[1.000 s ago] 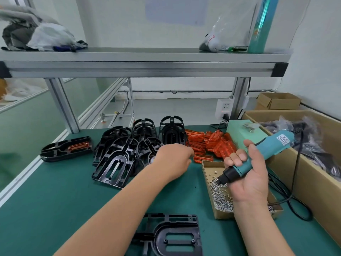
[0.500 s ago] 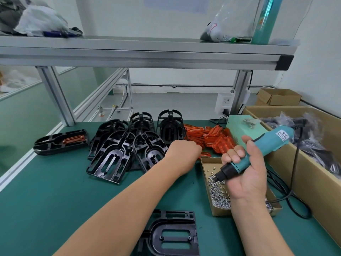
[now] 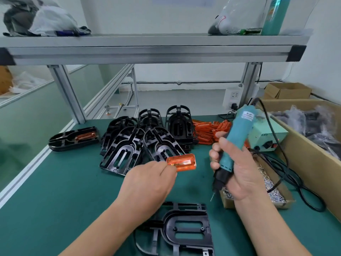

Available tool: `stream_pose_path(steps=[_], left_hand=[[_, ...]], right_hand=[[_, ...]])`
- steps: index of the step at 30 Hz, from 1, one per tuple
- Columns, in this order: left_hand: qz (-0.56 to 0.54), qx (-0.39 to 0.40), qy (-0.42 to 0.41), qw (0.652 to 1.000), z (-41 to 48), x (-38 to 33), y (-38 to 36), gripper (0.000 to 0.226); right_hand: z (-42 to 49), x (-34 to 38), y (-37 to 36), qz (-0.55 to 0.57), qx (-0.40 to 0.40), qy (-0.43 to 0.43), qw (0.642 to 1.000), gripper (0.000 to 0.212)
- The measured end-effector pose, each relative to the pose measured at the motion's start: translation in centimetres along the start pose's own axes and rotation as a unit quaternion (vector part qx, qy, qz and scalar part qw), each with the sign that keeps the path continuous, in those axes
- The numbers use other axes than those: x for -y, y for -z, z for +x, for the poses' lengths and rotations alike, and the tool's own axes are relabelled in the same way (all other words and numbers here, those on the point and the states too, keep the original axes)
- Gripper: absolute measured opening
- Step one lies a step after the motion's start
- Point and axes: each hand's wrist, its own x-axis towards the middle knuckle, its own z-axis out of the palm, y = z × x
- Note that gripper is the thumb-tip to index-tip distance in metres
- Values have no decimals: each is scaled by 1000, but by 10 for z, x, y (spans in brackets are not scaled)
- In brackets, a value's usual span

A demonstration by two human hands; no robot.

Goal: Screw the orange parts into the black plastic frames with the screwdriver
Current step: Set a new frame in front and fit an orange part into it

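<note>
I see the orange part (image 3: 181, 162) lying crosswise above the table (image 3: 55, 200), pinched by my left hand (image 3: 147, 183); my right hand (image 3: 238, 174) grips the screwdriver (image 3: 234, 145), tip down, over the black frame (image 3: 184, 231).

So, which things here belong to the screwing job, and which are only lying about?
Job: translucent orange plastic part in the left hand; teal electric screwdriver in the right hand; nearest black plastic frame; cardboard tray of silver screws.
Lying about: crumpled white bag on the metal shelf; small open cardboard box.
</note>
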Motion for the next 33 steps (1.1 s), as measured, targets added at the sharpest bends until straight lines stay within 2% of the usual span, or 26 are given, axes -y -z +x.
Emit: stream_pose_path(steps=[6,13,16,18,21,23,24,27,30,33], left_hand=[[-17,-27,13,999,-25,3,9,19],[-21,-44,9,999,-27,5,12,19],[-90,-73,17,993,-29,8,13,11],[-185,-74,75,977,-31,10,12,10],[-321,-26,229,919,-35,13,9,45],[-397,5,260,880,-40,15,5,60],[-415,18,256,873,-41,16,5,61],[-437,61,237,865,-40,19,7,50],[-404,99,207,886,-41,20,10,49],[-399,117,203,887,-40,17,14,47]], right_hand=[[-14,-25,-22,-128,46,-62,989,34],[-18,-37,-27,-191,74,-86,975,33],[-17,-36,-25,-195,79,-79,974,29],[-17,-35,-23,-195,82,-74,975,30],[-16,-32,-20,-197,88,-68,974,28],[-16,-29,-20,-198,100,-72,972,27],[-16,-28,-20,-199,107,-76,971,28],[-16,-23,-20,-216,130,-91,963,30],[-16,-20,-16,-245,162,-109,950,24],[-16,-17,-12,-254,175,-124,943,25]])
